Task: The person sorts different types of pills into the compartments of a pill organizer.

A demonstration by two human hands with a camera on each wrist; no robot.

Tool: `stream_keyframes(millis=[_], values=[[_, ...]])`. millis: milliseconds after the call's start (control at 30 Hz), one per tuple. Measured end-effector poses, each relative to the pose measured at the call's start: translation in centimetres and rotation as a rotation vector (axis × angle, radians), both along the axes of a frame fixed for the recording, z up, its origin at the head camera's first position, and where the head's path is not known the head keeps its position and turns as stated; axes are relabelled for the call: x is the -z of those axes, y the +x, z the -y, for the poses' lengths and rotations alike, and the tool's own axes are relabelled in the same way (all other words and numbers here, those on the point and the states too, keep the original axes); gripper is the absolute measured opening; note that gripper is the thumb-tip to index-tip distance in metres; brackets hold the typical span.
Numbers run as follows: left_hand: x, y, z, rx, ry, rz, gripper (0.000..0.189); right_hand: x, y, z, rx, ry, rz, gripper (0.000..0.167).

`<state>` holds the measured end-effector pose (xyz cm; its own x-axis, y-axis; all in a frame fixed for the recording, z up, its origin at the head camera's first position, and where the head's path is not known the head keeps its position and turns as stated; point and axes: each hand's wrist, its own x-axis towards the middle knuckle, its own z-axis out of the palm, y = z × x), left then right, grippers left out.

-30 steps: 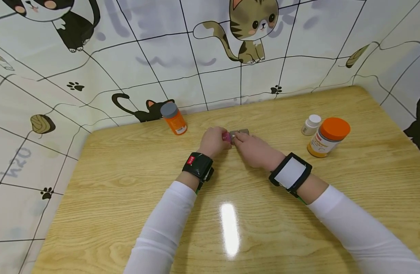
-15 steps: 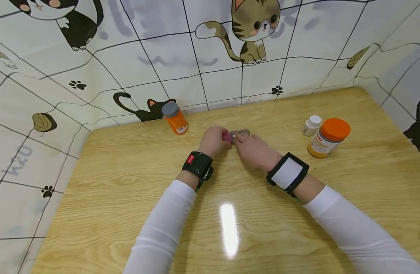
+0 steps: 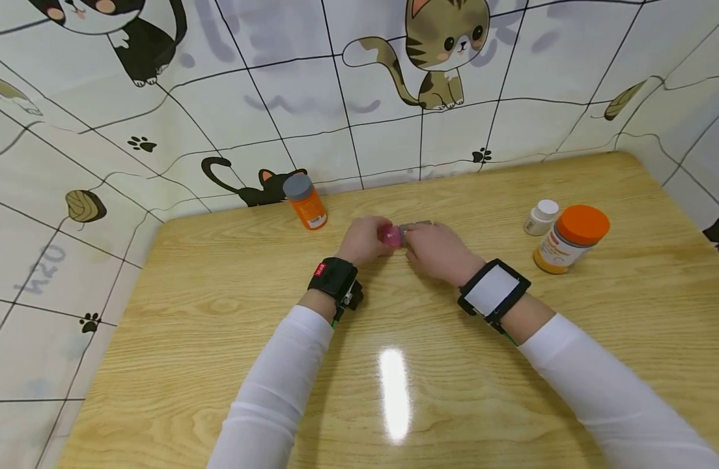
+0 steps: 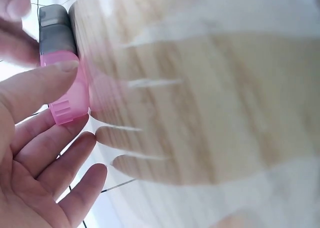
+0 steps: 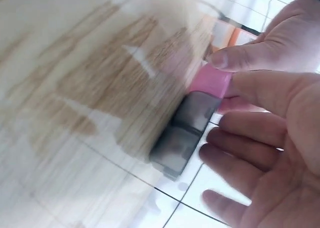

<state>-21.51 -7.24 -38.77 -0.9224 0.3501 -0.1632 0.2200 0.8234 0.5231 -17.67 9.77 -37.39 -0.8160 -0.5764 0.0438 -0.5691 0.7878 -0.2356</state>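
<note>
A plastic pill organizer, its pink end section [image 3: 391, 236] and grey sections [image 5: 186, 130] in a row, stands on the wooden table. My left hand [image 3: 362, 240] pinches the pink end, thumb across its near face and index finger behind; the other fingers fan out loosely in the left wrist view. My right hand [image 3: 438, 251] is at the join of pink and grey. In the right wrist view its thumb [image 5: 255, 86] touches the pink edge, and its fingers spread loosely behind the box. A further pink part [image 5: 240, 106] shows below that thumb, half hidden.
An orange bottle with a grey cap [image 3: 305, 202] stands back left, near the cat-patterned wall covering [image 3: 383, 143]. To the right are a small white bottle [image 3: 541, 217] and a larger jar with an orange lid [image 3: 572, 239].
My right hand's fingers have drawn in from lying over the grey sections to the pink edge. More of the pink section shows. My left hand keeps its hold; the head view has shifted slightly.
</note>
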Motion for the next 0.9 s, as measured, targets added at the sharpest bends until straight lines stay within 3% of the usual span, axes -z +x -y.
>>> stream_keyframes(millis=[167,367,667,900], values=[[0.0,0.0,-0.2,0.025,-0.02,-0.034,0.049,0.7,-1.3,0.4,-0.023,-0.089,0.004,0.022],[0.1,-0.1,-0.5,0.031,-0.038,-0.051,0.047,1.4,-2.4,0.7,-0.016,-0.09,-0.002,0.011],[0.8,-0.2,0.0,0.049,-0.03,-0.08,0.045,1.7,-2.1,1.6,-0.042,-0.003,-0.112,0.012],[0.6,-0.3,0.3,0.026,0.003,-0.066,0.048,1.7,-1.8,2.0,-0.036,0.02,-0.174,0.014]])
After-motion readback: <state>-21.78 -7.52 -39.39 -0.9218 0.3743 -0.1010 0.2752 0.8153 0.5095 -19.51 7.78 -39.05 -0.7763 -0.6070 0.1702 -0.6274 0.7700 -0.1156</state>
